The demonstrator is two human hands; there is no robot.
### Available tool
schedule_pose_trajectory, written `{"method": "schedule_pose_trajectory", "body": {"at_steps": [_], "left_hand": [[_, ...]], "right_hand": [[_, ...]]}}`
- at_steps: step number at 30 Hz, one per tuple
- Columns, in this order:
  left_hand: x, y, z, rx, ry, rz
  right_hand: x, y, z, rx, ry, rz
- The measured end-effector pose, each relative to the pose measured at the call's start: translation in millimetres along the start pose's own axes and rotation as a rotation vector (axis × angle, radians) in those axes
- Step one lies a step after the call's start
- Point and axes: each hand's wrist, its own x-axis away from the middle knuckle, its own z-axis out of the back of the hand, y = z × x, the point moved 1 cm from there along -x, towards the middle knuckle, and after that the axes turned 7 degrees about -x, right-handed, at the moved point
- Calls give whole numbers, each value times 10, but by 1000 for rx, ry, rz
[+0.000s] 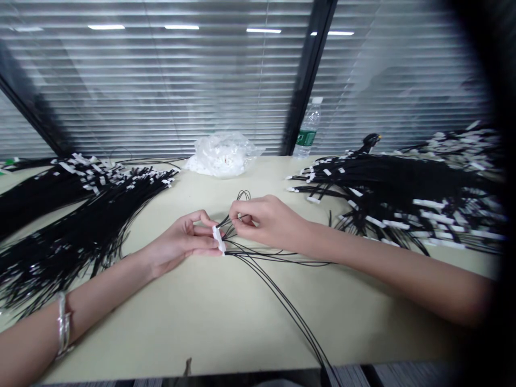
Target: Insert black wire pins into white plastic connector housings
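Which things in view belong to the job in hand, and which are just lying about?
Job in hand:
white connector, held in the left hand
black wires from it, some apparently pinched in the right hand
wire bundles at both sides, apparently similar pieces

Lying about:
upright bottle at the back
perhaps the plastic bag, its contents unclear
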Motion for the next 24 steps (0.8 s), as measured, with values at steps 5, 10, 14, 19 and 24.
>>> {"method": "schedule_pose_trajectory", "body": {"at_steps": [5, 10, 14, 19, 24], "left_hand": [[-4, 0, -1, 3, 0, -4], [-3, -3, 6, 10, 2, -4], [-9, -12, 15, 26, 8, -10], [-18, -24, 26, 24, 16, -1], [-10, -10, 1, 1, 16, -5]], "right_hand": [[7, 14, -5, 8, 13, 25], [20, 21, -20, 39, -4, 32], [23, 25, -40, 106, -15, 30], [34, 22, -59, 202, -43, 63], [46, -13, -77, 206, -36, 105]]}}
